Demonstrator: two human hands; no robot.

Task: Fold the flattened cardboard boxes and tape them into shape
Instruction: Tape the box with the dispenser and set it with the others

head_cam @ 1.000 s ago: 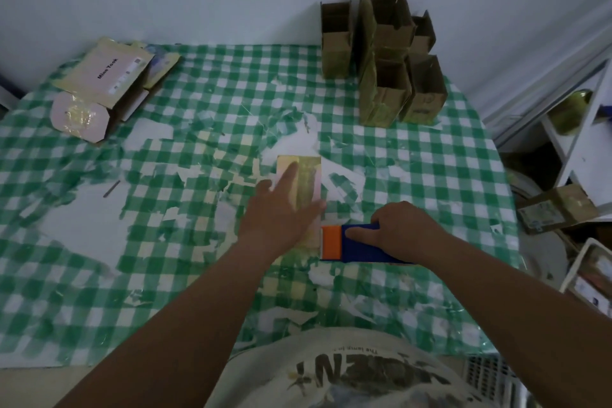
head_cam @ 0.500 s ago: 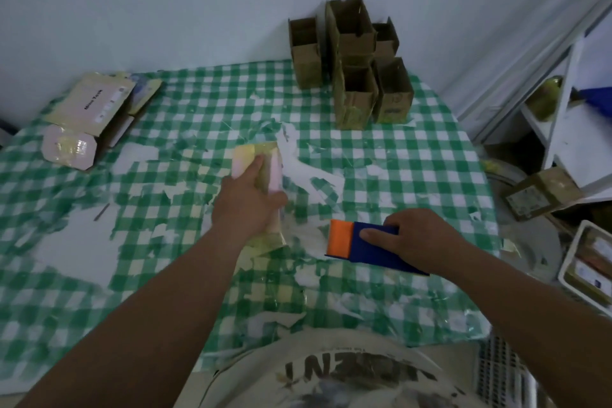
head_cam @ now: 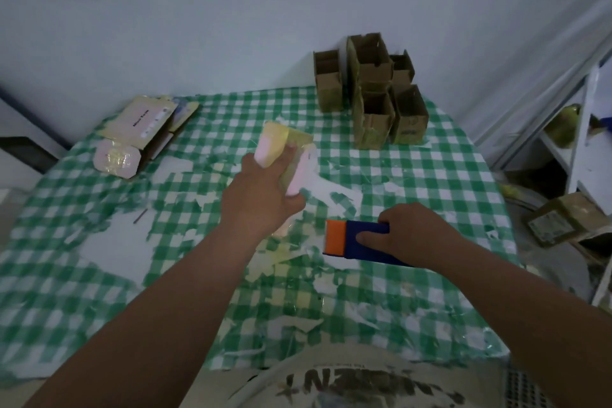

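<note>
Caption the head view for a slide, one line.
Left hand lifts a taped small box above the checked tablecloth while the right hand holds a blue-and-orange tape dispenser.

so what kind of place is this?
Probably a home packing corner: worn green-checked tablecloth, folded cardboard boxes stacked by the wall, flattened boxes waiting, cluttered shelf at right.

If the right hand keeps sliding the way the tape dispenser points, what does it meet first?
Likely the left hand or its forearm, left of the right hand and its tape dispenser; depth is unclear.
</note>
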